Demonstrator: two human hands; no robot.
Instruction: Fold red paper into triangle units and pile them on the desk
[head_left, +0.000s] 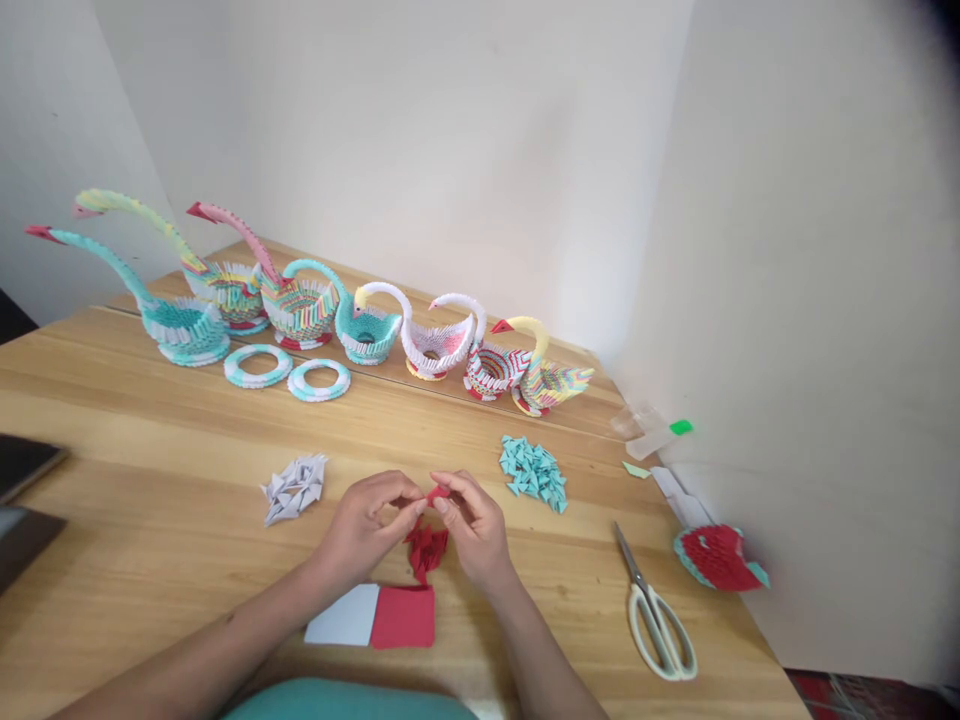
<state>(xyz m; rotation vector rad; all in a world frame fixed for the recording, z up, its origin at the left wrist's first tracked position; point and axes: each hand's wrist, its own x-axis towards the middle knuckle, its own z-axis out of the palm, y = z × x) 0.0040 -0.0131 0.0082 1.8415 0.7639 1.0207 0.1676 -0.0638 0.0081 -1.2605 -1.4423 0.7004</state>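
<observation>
My left hand (367,525) and my right hand (472,525) meet over the wooden table (150,480), and their fingertips pinch one small red folded paper piece (436,493) between them. Just below the hands lies a small pile of red folded pieces (426,548). Nearer to me sits a stack of red paper sheets (403,617) with a white sheet (346,617) beside it. A pile of white folded pieces (295,487) lies left of my hands, and a pile of teal folded pieces (534,472) lies to the right.
Several paper swans (300,305) stand in a row at the back, with two teal-and-white paper rings (289,372) in front. Scissors (656,615) lie at the right, next to a red-and-teal paper watermelon slice (718,557). A dark device (22,500) sits at the left edge.
</observation>
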